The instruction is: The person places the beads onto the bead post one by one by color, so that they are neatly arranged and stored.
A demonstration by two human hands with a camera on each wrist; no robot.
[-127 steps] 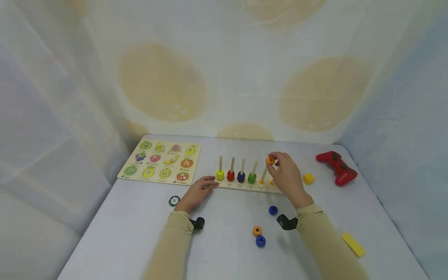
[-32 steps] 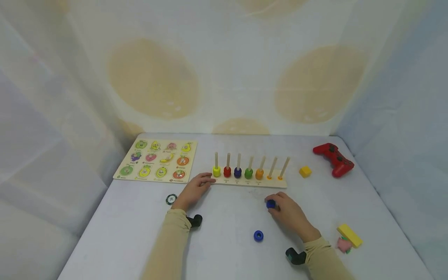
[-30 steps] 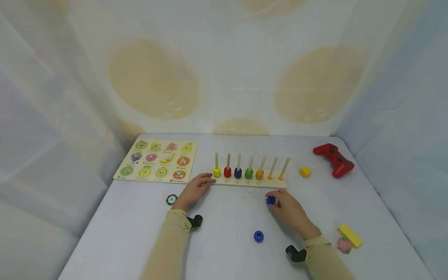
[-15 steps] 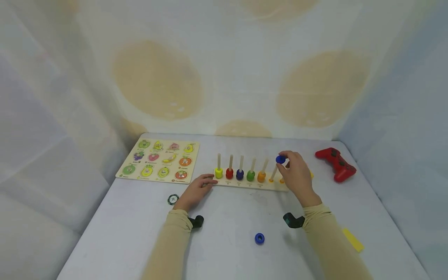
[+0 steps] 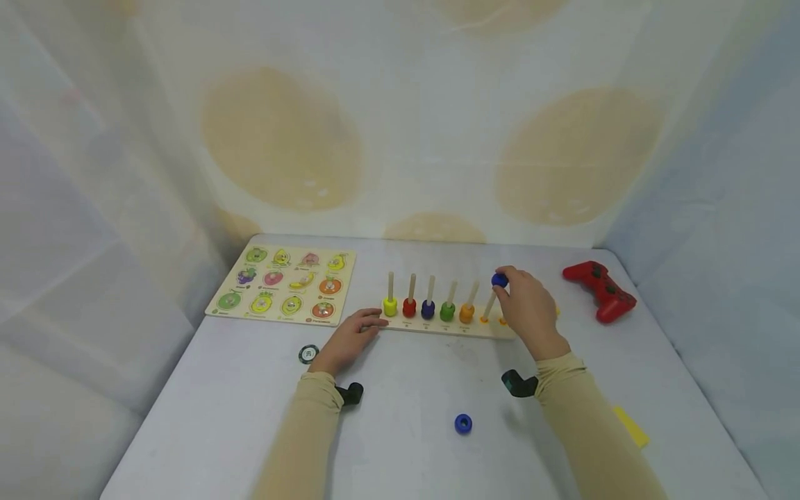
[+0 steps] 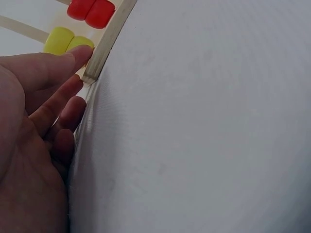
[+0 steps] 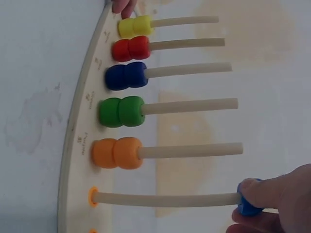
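Observation:
A wooden peg board [image 5: 446, 331] carries upright pegs, with paired beads in yellow [image 5: 390, 307], red, dark blue, green and orange [image 5: 467, 314] from left to right. Thumb and fingers of my right hand [image 5: 530, 312] pinch a blue bead [image 7: 249, 200] at the tip of the bare peg [image 7: 165, 199] beside the orange pair. Whether the peg tip is inside its hole is hidden. My left hand [image 5: 348, 340] rests at the board's left end, its fairly straight fingers touching the corner by the yellow beads. Another blue bead [image 5: 463, 423] lies on the table.
A fruit puzzle board [image 5: 281, 285] lies at the back left, with a round chip [image 5: 309, 354] nearer me. Rightward are a red game controller [image 5: 600, 290] and a yellow block [image 5: 631, 426], partly behind the right sleeve. My right hand mostly covers a yellow cube [image 5: 557, 312].
The orange beads have gone onto their peg. My right hand has picked a blue bead off the table and raised it to the adjacent peg's tip. My left hand stays at the board's end.

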